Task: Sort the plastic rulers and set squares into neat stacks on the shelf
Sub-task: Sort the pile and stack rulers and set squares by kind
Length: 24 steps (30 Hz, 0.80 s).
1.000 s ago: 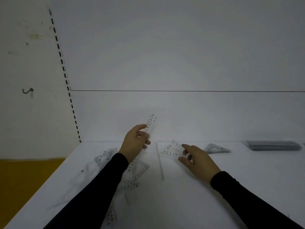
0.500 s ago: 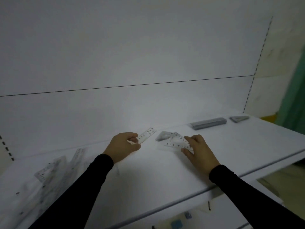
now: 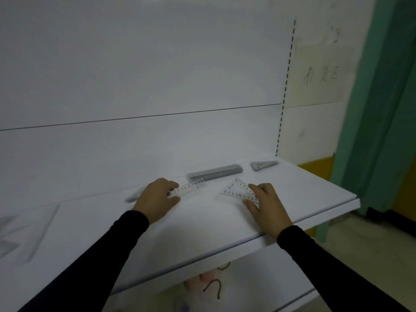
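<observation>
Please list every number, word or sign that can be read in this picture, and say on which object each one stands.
"2 3 4 5 6 7 8 9 10": scale on the clear ruler held by the left hand.
"0 1 2 3 4 5 6" and "4 3 2 1 0 1 2 3 4": scales on the clear set square under the right hand.
Handwritten characters on the wall: too faint to read.
Grey stacks behind: no readable text.

The view swings right, past the loose pile at the shelf's (image 3: 292, 212) left end, bringing the grey stack (image 3: 216, 172) and a small set square stack (image 3: 263, 165) close. The left hand (image 3: 156, 199) lowers its ruler (image 3: 188, 189) from upright to nearly flat, just before the grey stack. The right hand (image 3: 267, 206) carries the set square (image 3: 239, 191) rightward along the shelf.
</observation>
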### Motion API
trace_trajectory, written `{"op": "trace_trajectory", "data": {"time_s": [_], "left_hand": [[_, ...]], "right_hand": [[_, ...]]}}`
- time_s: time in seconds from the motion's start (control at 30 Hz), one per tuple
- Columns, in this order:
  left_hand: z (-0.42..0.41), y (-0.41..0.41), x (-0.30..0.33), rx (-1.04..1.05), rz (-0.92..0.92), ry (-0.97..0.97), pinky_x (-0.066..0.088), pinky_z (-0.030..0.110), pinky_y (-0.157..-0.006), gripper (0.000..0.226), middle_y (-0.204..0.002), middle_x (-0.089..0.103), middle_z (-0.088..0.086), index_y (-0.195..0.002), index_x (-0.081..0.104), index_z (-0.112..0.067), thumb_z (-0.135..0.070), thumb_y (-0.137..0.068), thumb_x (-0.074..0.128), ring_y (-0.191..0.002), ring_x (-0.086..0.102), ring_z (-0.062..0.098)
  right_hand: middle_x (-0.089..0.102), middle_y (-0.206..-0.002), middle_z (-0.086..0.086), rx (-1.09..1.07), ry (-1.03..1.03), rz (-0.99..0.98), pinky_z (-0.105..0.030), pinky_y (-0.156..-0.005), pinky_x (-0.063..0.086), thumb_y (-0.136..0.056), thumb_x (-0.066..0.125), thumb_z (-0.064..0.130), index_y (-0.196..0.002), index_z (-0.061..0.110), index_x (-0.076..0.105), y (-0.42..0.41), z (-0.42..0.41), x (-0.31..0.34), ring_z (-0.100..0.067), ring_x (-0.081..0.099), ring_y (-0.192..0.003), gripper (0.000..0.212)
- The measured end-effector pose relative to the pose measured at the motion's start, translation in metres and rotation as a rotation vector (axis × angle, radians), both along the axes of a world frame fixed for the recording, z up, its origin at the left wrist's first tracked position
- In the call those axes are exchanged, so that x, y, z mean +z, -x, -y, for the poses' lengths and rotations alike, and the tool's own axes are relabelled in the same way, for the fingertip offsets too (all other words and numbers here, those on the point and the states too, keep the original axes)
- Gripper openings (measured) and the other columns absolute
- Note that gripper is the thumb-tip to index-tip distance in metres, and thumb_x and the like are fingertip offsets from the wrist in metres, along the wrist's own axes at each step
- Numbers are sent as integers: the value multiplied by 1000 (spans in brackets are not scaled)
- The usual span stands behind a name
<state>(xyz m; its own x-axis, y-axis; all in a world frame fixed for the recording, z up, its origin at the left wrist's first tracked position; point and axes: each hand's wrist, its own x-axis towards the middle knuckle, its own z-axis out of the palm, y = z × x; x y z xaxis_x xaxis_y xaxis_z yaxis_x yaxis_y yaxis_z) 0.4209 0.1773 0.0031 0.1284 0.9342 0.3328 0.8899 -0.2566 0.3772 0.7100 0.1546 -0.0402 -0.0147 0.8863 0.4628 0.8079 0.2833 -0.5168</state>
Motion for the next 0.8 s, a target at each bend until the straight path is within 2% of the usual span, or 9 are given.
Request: {"op": "trace_trajectory", "data": {"time_s": [0.23,0.3,0.43,0.57,0.7,0.8], "left_hand": [[-41,-77,11,23,-79,8,39,24,-86,39,-116,59,6,-126,59,-14,-26,-88,63,-103,55,21],[-59,-92,14,20,-106,15,39,23,-81,35,-111,59,6,-122,61,-13,-25,-88,63,-101,56,22],[-103,-115,14,3,-157,30,36,24,-68,18,-94,58,6,-100,67,-11,-20,-88,59,-88,57,23],[-144,-131,12,4,-165,39,43,28,-79,28,-108,60,9,-112,66,-11,-19,-87,59,-96,58,25],[-175,-144,7,15,-181,93,46,30,-77,23,-101,63,10,-102,69,-10,-19,-84,58,-92,59,25],[-188,-149,1,33,-197,146,42,25,-83,30,-112,62,7,-113,67,-13,-22,-86,57,-101,57,23]], "right_hand": [[44,-122,-7,19,15,21,-18,-94,34,-92,55,29,-136,9,45,-76,-29,2,-20,48,-110,50],[44,-122,-6,29,16,35,-17,-93,34,-92,55,30,-136,10,45,-90,-40,3,-19,48,-109,49],[43,-122,-4,39,33,72,-15,-91,32,-92,55,31,-136,13,45,-110,-67,4,-18,47,-110,48],[43,-124,-4,46,52,110,-13,-92,30,-92,55,32,-137,13,44,-125,-98,7,-17,46,-113,50],[44,-126,-4,61,63,129,-14,-94,29,-92,56,33,-137,14,44,-140,-131,9,-16,44,-116,51],[43,-127,-3,93,82,132,-17,-98,32,-92,55,34,-138,14,44,-151,-154,8,-15,43,-118,51]]}}
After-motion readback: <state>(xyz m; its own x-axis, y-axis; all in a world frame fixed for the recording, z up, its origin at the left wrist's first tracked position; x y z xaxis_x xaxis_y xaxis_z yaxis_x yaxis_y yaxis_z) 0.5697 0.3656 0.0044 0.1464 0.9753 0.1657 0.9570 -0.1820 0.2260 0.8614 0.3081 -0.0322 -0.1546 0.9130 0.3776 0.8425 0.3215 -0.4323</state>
